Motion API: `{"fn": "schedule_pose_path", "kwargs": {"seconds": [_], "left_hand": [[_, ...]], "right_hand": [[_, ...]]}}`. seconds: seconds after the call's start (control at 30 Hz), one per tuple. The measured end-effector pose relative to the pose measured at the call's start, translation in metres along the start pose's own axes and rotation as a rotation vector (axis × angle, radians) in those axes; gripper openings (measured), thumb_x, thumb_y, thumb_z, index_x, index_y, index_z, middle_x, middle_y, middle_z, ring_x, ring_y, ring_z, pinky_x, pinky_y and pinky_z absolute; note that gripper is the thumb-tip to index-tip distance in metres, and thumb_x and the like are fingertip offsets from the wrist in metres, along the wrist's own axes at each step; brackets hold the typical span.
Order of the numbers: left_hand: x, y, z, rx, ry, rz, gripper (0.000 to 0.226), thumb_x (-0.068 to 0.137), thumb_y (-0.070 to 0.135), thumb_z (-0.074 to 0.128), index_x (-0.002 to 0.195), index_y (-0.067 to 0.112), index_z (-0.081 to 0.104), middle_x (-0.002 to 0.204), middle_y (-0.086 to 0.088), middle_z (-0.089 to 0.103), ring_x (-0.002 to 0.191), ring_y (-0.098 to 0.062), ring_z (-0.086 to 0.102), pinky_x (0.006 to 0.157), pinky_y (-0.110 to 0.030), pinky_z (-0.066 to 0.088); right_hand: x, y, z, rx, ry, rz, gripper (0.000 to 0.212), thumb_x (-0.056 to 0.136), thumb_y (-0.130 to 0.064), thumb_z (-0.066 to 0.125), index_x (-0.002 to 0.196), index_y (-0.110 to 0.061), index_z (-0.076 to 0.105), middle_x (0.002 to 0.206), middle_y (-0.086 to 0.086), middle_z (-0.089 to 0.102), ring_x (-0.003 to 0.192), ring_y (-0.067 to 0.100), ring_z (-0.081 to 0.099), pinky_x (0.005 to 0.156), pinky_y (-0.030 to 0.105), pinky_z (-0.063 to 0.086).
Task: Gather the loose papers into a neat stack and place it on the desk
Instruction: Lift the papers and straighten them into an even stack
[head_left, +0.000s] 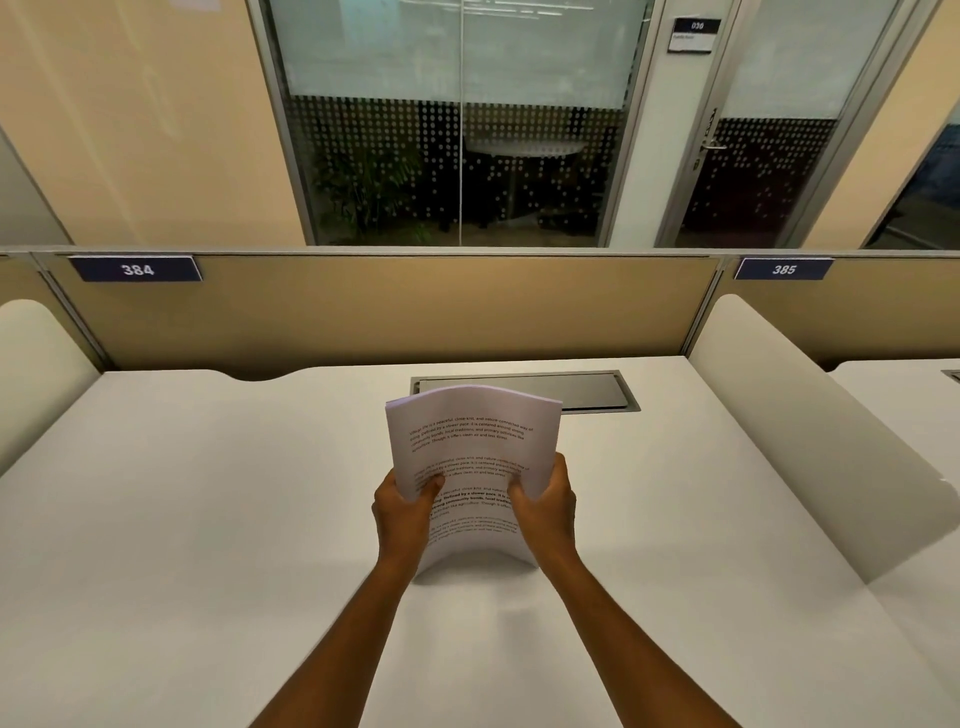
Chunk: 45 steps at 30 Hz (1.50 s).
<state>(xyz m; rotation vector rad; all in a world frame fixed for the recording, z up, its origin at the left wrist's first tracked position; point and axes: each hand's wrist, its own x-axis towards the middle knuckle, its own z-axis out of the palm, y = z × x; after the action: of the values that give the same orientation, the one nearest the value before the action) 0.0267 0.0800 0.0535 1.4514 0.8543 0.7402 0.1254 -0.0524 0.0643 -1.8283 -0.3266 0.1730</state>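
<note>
Between the two hands, above the middle of the tabletop (208, 519), one stack of papers (475, 447) is held up on end, its printed face toward the camera. The sheets lie together as a single pile; how many there are cannot be counted. The stack bows: its top edge curls back toward the far side and its bottom edge arches just over the tabletop, whether touching it or not cannot be told. Four blocks of printed text show on the front sheet.

The left hand (402, 512) grips the stack's left edge low down, thumb pressed on the front sheet and the other fingers hidden behind the paper. The right hand (545, 501) grips the right edge at about the same height, its thumb likewise on the front and its fingers wrapped behind. Both hands are clenched on the papers, and both bare forearms reach in from the bottom of the view.

Just behind the stack, one grey cable hatch (587, 389) is set flat into the tabletop, partly covered by the paper's top edge. One tan partition (389, 312) runs along the far edge of the tabletop and carries two blue number plates, 384 (136, 269) at the left and 385 (783, 269) at the right. Two cream side dividers stand at either side, one left (36, 358) and one right (779, 395). Beyond the partition are glass panels (457, 130) and a glass door (753, 156).
</note>
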Motion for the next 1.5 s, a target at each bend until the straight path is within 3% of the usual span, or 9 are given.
{"fn": "schedule_pose_path", "kwargs": {"seconds": [0.2,0.33,0.53,0.63,0.83,0.97,1.13,1.37,1.5], "left_hand": [[0.000,0.000,0.002,-0.022,-0.002,-0.003,0.030,0.086,0.020,0.071,0.115,0.013,0.065,0.104,-0.009,0.072,0.086,-0.028,0.071,0.059,-0.025,0.060],[0.005,0.007,0.004,-0.067,0.022,0.003,0.022,0.085,0.019,0.074,0.106,0.015,0.068,0.098,-0.008,0.073,0.082,-0.028,0.071,0.063,-0.034,0.062],[0.006,0.006,0.005,-0.073,0.018,0.024,0.017,0.085,0.020,0.074,0.101,0.017,0.071,0.094,-0.004,0.074,0.079,-0.025,0.070,0.056,-0.024,0.058],[0.001,-0.009,0.000,-0.046,-0.001,-0.006,0.018,0.084,0.020,0.075,0.101,0.021,0.070,0.095,-0.002,0.074,0.083,-0.025,0.070,0.057,-0.023,0.058],[0.000,-0.022,-0.003,-0.016,-0.041,-0.032,0.022,0.084,0.016,0.074,0.106,0.016,0.069,0.101,-0.008,0.073,0.089,-0.031,0.069,0.071,-0.040,0.062],[0.004,-0.013,-0.002,-0.018,-0.034,0.016,0.020,0.086,0.015,0.072,0.104,0.022,0.067,0.100,-0.006,0.072,0.086,-0.028,0.069,0.065,-0.029,0.059],[0.006,-0.014,-0.003,-0.017,-0.039,0.015,0.021,0.085,0.015,0.073,0.103,0.022,0.067,0.099,-0.005,0.072,0.085,-0.027,0.069,0.068,-0.033,0.062],[0.000,-0.028,-0.006,0.030,-0.060,-0.044,0.031,0.085,0.015,0.073,0.115,0.009,0.066,0.106,-0.011,0.071,0.093,-0.032,0.069,0.079,-0.047,0.062],[0.006,-0.017,-0.010,0.074,-0.099,-0.003,0.030,0.085,0.012,0.073,0.113,0.008,0.067,0.104,-0.009,0.072,0.091,-0.029,0.069,0.077,-0.042,0.061]], "right_hand": [[0.000,0.009,0.004,-0.003,0.001,0.024,0.040,0.089,-0.015,0.065,0.124,-0.022,0.047,0.109,-0.002,0.059,0.081,0.003,0.058,0.055,0.005,0.049],[0.009,0.002,0.003,0.013,0.013,0.007,0.040,0.088,-0.015,0.065,0.121,-0.026,0.048,0.105,-0.005,0.059,0.080,0.004,0.059,0.057,0.006,0.049],[0.013,0.007,0.004,0.052,0.024,0.008,0.043,0.086,-0.017,0.068,0.122,-0.029,0.047,0.106,-0.007,0.059,0.085,0.011,0.061,0.072,0.028,0.057],[0.007,0.021,0.005,0.051,0.004,0.032,0.043,0.085,-0.016,0.069,0.117,-0.034,0.046,0.104,-0.008,0.059,0.088,0.012,0.060,0.074,0.027,0.057],[0.004,0.036,0.003,0.057,-0.007,0.079,0.046,0.083,-0.014,0.071,0.120,-0.031,0.048,0.105,-0.007,0.060,0.095,0.016,0.060,0.085,0.036,0.056],[0.009,0.029,0.004,0.057,-0.023,0.060,0.046,0.084,-0.016,0.071,0.117,-0.036,0.044,0.107,-0.006,0.059,0.095,0.019,0.061,0.083,0.038,0.057],[0.009,0.030,0.003,0.062,-0.014,0.067,0.047,0.084,-0.014,0.071,0.121,-0.031,0.046,0.109,-0.005,0.059,0.097,0.019,0.060,0.086,0.039,0.056],[0.002,0.042,0.003,0.079,-0.049,0.085,0.048,0.085,-0.014,0.069,0.121,-0.033,0.044,0.109,-0.005,0.058,0.098,0.018,0.060,0.085,0.035,0.056],[0.009,0.033,0.000,0.086,-0.051,0.053,0.045,0.084,-0.015,0.069,0.114,-0.035,0.043,0.100,-0.013,0.058,0.093,0.016,0.063,0.065,0.014,0.054]]}}
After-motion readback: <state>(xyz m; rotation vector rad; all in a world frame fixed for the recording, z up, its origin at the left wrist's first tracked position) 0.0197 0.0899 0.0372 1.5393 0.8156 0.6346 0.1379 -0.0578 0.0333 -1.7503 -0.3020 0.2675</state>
